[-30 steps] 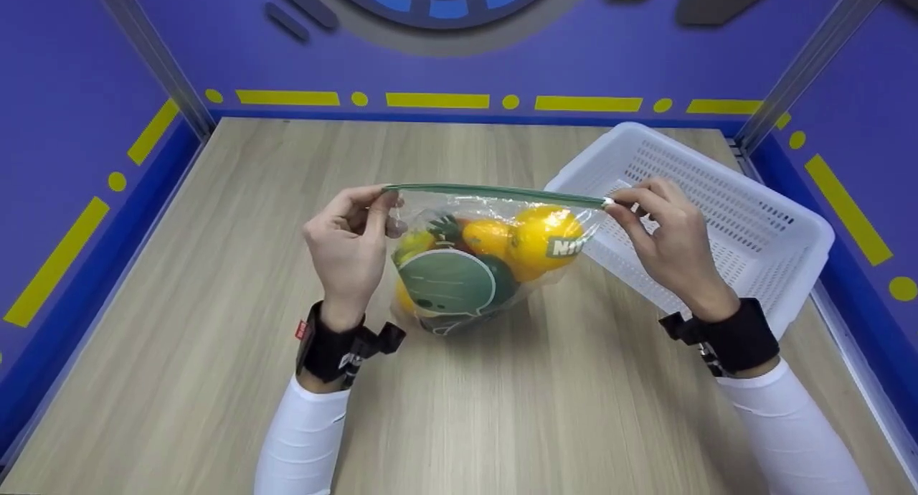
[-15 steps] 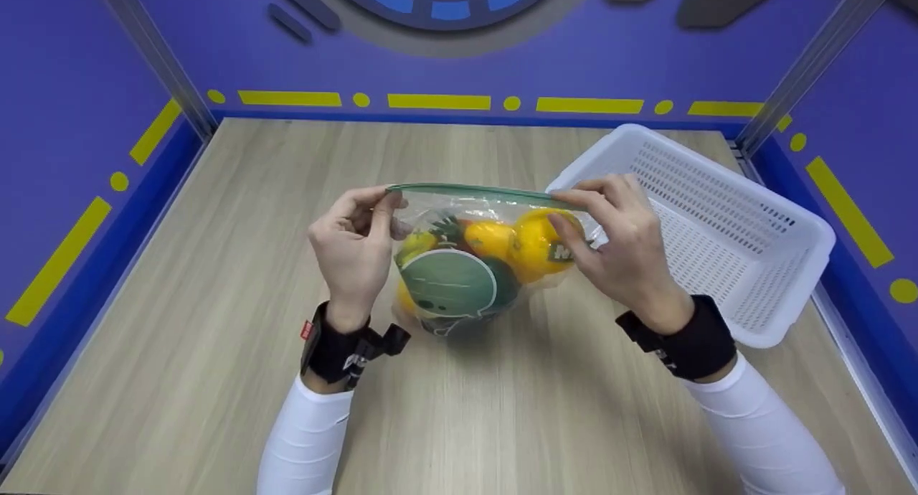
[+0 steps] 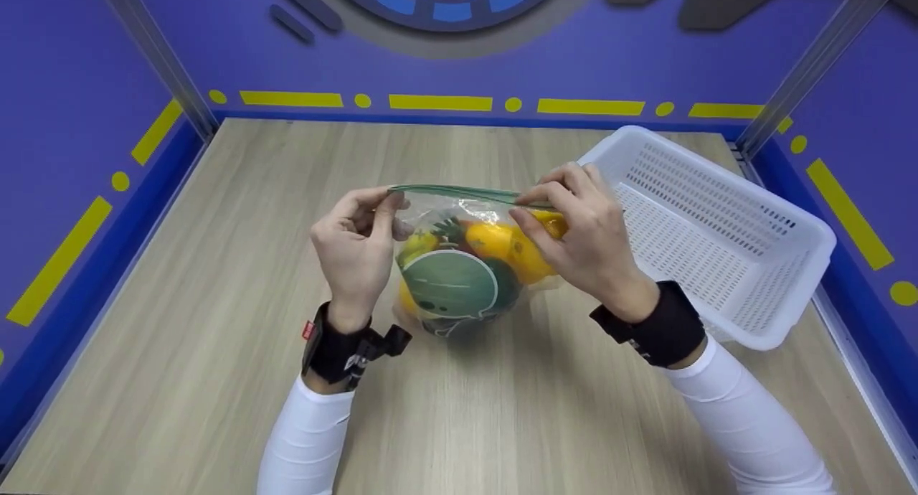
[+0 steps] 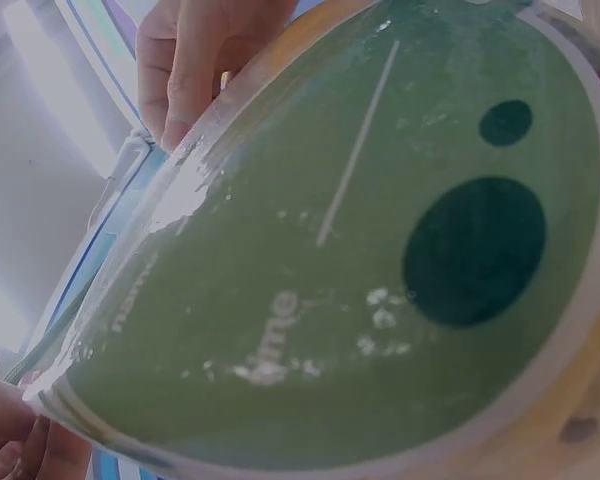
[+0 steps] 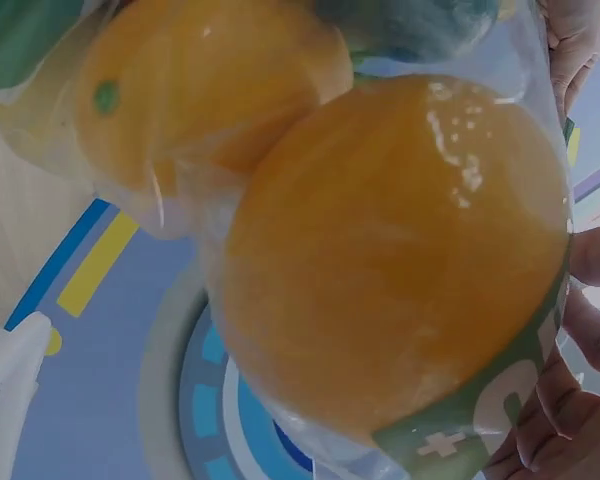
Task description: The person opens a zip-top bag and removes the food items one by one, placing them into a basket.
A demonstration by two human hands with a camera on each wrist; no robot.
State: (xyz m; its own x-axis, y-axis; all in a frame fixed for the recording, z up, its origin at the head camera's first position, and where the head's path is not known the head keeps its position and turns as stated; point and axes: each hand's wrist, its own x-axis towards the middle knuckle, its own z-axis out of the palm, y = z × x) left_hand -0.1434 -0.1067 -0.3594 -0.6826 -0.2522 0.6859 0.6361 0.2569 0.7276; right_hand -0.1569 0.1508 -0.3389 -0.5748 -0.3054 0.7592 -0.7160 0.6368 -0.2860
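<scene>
A clear zip bag (image 3: 459,283) with a green seal strip and a green printed patch stands on the table, full of fruit. Through the plastic I see yellow-orange fruit (image 3: 490,239), a dark green one and a leafy green top. My left hand (image 3: 355,240) pinches the bag's left top corner between thumb and fingers. Toward the right part of the strip, my right hand (image 3: 584,229) pinches the seal, its fingers behind and thumb in front. In the right wrist view a large orange fruit (image 5: 400,260) presses against the plastic. The bag's right top corner is hidden behind my right hand.
A white perforated plastic basket (image 3: 803,280) stands at an angle on the right, just beyond my right forearm. The wood-grain table (image 3: 215,280) is enclosed by blue-purple walls (image 3: 459,72) at the back and sides.
My right hand has slid left along the seal strip from the bag's right corner, uncovering more of the basket. My left hand has kept its pinch at the left corner, nearly still.
</scene>
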